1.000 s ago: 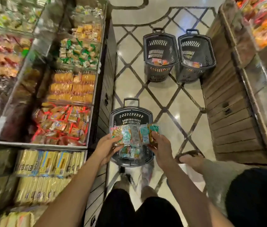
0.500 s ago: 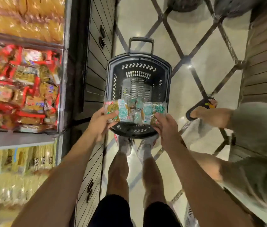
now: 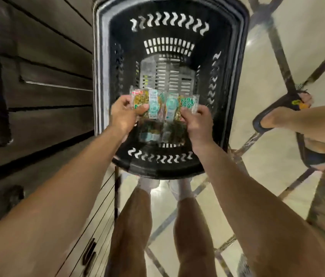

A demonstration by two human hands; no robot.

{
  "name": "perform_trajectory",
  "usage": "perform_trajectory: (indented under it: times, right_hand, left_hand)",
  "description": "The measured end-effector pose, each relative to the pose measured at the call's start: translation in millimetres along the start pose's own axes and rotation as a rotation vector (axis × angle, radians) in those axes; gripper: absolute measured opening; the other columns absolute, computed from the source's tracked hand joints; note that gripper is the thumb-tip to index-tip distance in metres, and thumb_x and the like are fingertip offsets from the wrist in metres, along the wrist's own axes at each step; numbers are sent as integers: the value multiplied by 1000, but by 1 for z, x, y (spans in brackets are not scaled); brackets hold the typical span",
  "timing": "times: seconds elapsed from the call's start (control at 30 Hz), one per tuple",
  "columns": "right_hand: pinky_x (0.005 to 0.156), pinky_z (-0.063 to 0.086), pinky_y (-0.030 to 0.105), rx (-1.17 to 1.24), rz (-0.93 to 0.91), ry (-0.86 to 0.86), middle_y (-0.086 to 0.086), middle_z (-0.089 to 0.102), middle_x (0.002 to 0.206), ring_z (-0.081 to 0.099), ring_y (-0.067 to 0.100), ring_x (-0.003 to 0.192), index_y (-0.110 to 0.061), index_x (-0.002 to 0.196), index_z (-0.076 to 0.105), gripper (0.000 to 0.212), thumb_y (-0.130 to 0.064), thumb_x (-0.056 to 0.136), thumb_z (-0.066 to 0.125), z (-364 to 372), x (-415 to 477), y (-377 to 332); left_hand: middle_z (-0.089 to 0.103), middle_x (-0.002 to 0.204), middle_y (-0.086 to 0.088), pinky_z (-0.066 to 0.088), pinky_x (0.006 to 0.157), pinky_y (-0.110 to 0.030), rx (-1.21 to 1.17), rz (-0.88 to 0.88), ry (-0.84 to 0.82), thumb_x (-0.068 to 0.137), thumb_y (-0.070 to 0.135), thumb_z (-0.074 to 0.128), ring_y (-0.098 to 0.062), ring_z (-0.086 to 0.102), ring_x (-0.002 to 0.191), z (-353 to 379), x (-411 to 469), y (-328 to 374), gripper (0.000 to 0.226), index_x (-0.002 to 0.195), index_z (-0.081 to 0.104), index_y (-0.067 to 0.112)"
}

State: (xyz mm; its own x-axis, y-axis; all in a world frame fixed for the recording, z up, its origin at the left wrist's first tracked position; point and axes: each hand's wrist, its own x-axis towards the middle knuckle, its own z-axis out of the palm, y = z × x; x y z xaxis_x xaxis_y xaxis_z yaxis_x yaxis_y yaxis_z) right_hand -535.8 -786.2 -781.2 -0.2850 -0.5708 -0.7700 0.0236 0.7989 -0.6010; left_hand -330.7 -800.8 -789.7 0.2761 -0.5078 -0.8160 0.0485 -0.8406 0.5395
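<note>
A black plastic shopping basket [image 3: 235, 56] stands on the floor right below me. Both my hands reach down inside its mouth. My left hand [image 3: 124, 114] pinches one clear snack packet [image 3: 143, 101] with teal and yellow print, and my right hand [image 3: 196, 121] pinches a second packet [image 3: 185, 102] of the same kind. The two packets are side by side, upright, over the basket's near half. More packets [image 3: 153, 132] of this sort lie on the basket's bottom, dim and blurred beneath my hands.
A dark wooden display cabinet [image 3: 43, 86] with slats runs along the left, touching the basket's side. Another person's foot in a black flip-flop [image 3: 277, 114] stands on the tiled floor just right of the basket. My own legs and shoes are below the basket.
I have bent down: the basket now fills the view and the shelves have left it. Both hands have lowered the two packets from above the rim down into the basket.
</note>
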Motion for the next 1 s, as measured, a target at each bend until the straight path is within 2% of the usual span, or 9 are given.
perform_trajectory:
  times: [0.07, 0.17, 0.27, 0.37, 0.5, 0.57, 0.73, 0.9, 1.0]
  right_hand:
    - [69, 42, 14, -36, -34, 3, 3, 56, 104, 56, 14, 91, -12, 109, 51, 28, -15, 96, 75, 9, 29, 14]
    - [80, 46, 29, -42, 11, -40, 8, 51, 120, 52, 19, 105, -14, 127, 44, 39, -21, 99, 70, 21, 65, 36]
    - [77, 47, 30, -125, 87, 37, 5, 59, 119, 59, 19, 101, -19, 134, 49, 45, -30, 97, 72, 29, 96, 50]
    - [60, 42, 26, -131, 194, 33, 9, 65, 123, 62, 19, 92, -19, 135, 51, 44, -27, 97, 72, 38, 118, 60]
    - [55, 40, 24, -227, 235, 92, 5, 65, 125, 63, 20, 97, -16, 133, 53, 43, -22, 96, 75, 49, 138, 66]
    - [58, 42, 24, -264, 233, 101, 4, 65, 123, 63, 21, 99, -15, 129, 54, 40, -23, 96, 76, 54, 141, 68]
    - [87, 55, 40, -470, 164, 162, 7, 69, 117, 67, 28, 109, -16, 116, 64, 29, -32, 95, 76, 58, 143, 79]
    - [84, 50, 34, -533, 191, 73, 7, 73, 120, 68, 28, 112, -15, 122, 71, 33, -37, 97, 73, 53, 143, 82]
    - [83, 46, 32, -549, 200, 38, 9, 72, 122, 67, 30, 114, -13, 125, 69, 35, -37, 99, 69, 54, 143, 81]
  left_hand:
    - [74, 116, -20, 62, 81, -37, 52, 45, 11, 84, 0, 83, -29, 73, 101, 13, 28, -3, 32, 100, 58, 13]
    - [73, 108, -15, 61, 91, -42, 187, 23, 47, 84, 1, 84, -27, 71, 99, 26, 69, -10, 36, 95, 54, 17]
    - [72, 110, -15, 61, 90, -50, 249, -25, 58, 81, -1, 86, -34, 72, 107, 32, 109, -21, 43, 91, 50, 21]
    - [69, 105, -4, 62, 69, -26, 367, -48, 59, 84, 5, 85, -22, 71, 95, 36, 134, -30, 38, 106, 56, 14]
    - [71, 108, -6, 61, 91, -42, 430, -103, 49, 81, 13, 89, -25, 71, 101, 35, 157, -45, 39, 99, 56, 21]
    - [71, 108, -5, 60, 95, -45, 493, -105, 68, 80, 19, 91, -26, 71, 102, 36, 165, -55, 40, 100, 57, 23]
    - [73, 120, -9, 58, 99, -40, 633, -106, 121, 86, 33, 86, -27, 69, 109, 48, 158, -56, 53, 129, 67, 9]
    - [77, 107, -5, 64, 84, -44, 547, -138, 28, 89, 25, 83, -25, 76, 90, 46, 156, -65, 22, 105, 71, 16]
    - [77, 104, -7, 64, 84, -47, 584, -141, -19, 90, 28, 82, -27, 77, 88, 40, 159, -69, 21, 104, 69, 19]
